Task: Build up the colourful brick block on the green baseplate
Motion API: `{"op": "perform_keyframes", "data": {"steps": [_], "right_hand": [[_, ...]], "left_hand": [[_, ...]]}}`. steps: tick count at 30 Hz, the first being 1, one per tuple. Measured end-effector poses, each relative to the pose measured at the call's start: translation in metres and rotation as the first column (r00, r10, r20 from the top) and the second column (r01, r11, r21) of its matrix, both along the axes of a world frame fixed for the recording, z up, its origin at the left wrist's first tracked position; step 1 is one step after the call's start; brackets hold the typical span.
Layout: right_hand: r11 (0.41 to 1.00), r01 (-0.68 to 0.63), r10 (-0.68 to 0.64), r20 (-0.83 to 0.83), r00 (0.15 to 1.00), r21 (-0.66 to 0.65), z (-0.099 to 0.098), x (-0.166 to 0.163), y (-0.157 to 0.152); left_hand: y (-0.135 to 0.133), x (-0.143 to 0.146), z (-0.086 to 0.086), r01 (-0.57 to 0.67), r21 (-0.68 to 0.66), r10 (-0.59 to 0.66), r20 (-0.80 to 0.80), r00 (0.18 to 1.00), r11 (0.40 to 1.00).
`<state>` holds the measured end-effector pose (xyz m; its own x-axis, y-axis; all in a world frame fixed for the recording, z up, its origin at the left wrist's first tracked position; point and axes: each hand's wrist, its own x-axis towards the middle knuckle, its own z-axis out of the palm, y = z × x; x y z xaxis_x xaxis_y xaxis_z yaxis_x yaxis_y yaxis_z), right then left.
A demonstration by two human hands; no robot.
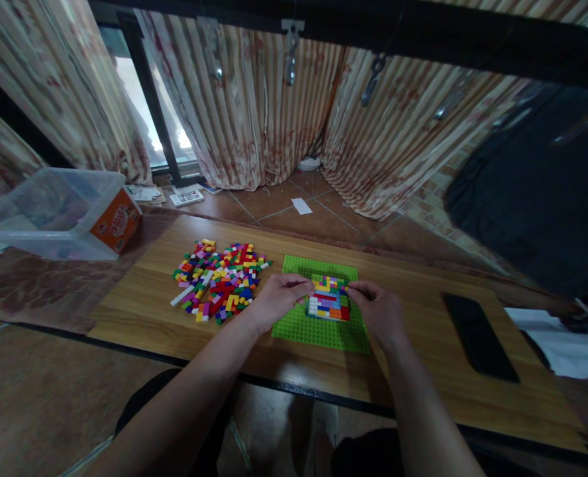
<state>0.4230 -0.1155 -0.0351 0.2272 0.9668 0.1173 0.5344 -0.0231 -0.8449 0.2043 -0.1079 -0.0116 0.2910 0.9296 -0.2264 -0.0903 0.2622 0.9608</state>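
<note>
forearms (197,392), brick block (328,306), bin (58,245) contents unclear

L hand (281,296) & R hand (381,313) hid parts of the green baseplate (324,336); any brick btwn fingertips was too small to tell. Both forearms (426,404) were cropped at btm. The clear bin (70,244) was cut off at frame's L edge, its orange label's (117,220) print blurred. Dark cloth (532,185) & white papers (562,343) were cropped at R.

Here's the toy-brick block (328,301), low and many-coloured, sitting between the fingertips (307,287), green studded board (324,336) flat beneath them!
</note>
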Motion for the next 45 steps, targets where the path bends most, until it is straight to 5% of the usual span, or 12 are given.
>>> {"op": "perform_keyframes", "data": {"steps": [35, 40, 45], "right_hand": [[0.998, 0.064, -0.064, -0.022, 0.998, 0.015, -0.006, -0.015, 0.006], [0.998, 0.055, -0.055, 0.005, 0.998, 0.012, -0.006, -0.016, 0.005], [0.997, 0.073, -0.072, 0.019, 0.997, -0.027, -0.010, -0.007, 0.006]], "left_hand": [[-0.003, -0.004, 0.005, -0.009, 0.021, 0.010, -0.049, 0.999, 1.000], [0.001, -0.015, 0.005, -0.020, 0.098, 0.032, -0.127, 0.991, 0.995], [0.016, -0.055, 0.002, -0.097, 0.318, 0.192, -0.285, 0.939, 0.943]]}}
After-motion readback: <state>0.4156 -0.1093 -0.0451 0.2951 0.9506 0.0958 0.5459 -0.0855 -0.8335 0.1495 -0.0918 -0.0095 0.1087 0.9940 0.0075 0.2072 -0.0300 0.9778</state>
